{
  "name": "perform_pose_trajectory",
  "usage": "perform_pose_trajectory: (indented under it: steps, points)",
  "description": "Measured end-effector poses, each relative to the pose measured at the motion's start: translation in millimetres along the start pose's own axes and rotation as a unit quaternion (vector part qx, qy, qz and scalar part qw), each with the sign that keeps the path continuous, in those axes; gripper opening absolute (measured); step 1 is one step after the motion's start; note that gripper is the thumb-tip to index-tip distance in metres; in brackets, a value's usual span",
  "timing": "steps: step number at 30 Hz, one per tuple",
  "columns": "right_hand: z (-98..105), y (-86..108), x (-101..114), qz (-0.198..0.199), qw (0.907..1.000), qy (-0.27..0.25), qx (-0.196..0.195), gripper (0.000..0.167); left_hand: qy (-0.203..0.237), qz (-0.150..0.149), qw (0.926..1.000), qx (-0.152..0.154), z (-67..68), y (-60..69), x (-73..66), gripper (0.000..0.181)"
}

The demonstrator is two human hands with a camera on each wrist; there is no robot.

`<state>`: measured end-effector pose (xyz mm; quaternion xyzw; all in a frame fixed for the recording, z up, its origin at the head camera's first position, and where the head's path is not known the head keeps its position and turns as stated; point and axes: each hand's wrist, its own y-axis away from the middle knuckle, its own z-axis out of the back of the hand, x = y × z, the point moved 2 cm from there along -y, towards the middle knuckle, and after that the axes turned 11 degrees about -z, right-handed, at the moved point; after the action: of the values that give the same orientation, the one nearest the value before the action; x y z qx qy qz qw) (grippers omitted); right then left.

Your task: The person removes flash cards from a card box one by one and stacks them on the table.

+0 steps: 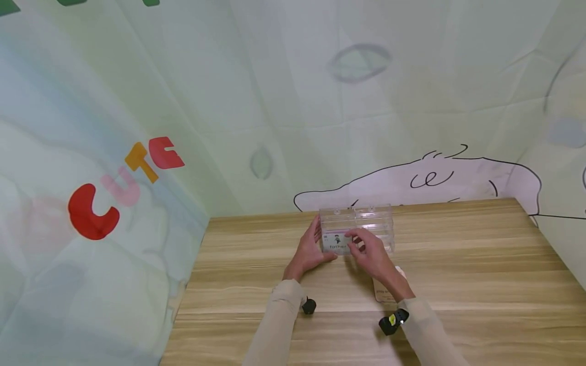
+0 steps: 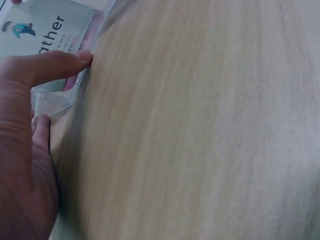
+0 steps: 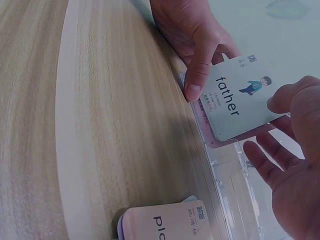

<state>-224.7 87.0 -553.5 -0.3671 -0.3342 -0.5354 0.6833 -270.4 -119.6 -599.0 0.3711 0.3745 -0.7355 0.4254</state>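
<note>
A clear plastic rack [image 1: 373,214] with several compartments stands near the table's back edge. In its front left compartment lies a card reading "father" [image 1: 335,243] [image 3: 240,97], with a pink-edged card beneath it. My left hand [image 1: 310,250] [image 2: 25,130] grips the rack's left side, thumb [image 2: 60,65] along the front edge and fingers round the side. My right hand [image 1: 372,255] [image 3: 300,150] has its thumb and a finger at the "father" card's right edge, pinching it; the other fingers are loosely bent over the neighbouring compartment.
A stack of cards [image 1: 383,292] [image 3: 167,221], the top one pinkish, lies on the wooden table [image 1: 247,284] in front of the rack, partly under my right forearm. A printed curtain [image 1: 274,101] hangs behind the table and on the left.
</note>
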Motion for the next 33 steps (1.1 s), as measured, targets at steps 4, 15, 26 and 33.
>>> perform_pose_trajectory:
  steps: [4, 15, 26, 33]
  points:
    - [0.1, -1.3, 0.0, 0.002, 0.9999, 0.001, -0.011, 0.025, 0.001, -0.003, 1.0, -0.003, -0.5, -0.3, 0.2, 0.13]
    - [0.1, -1.7, -2.6, -0.002, 0.9992, -0.018, -0.036, 0.027, -0.009, 0.005, 0.9999, -0.001, -1.1, -0.9, 1.8, 0.129]
    - [7.6, 1.4, -1.2, 0.001, 0.9981, -0.025, -0.057, 0.031, -0.014, 0.011, 0.9998, 0.001, -0.9, -0.4, 2.1, 0.13]
    - [15.4, 5.7, -4.7, -0.004, 0.9984, -0.009, -0.056, 0.029, -0.015, 0.011, 0.9998, 0.003, -1.2, -0.3, 0.5, 0.13]
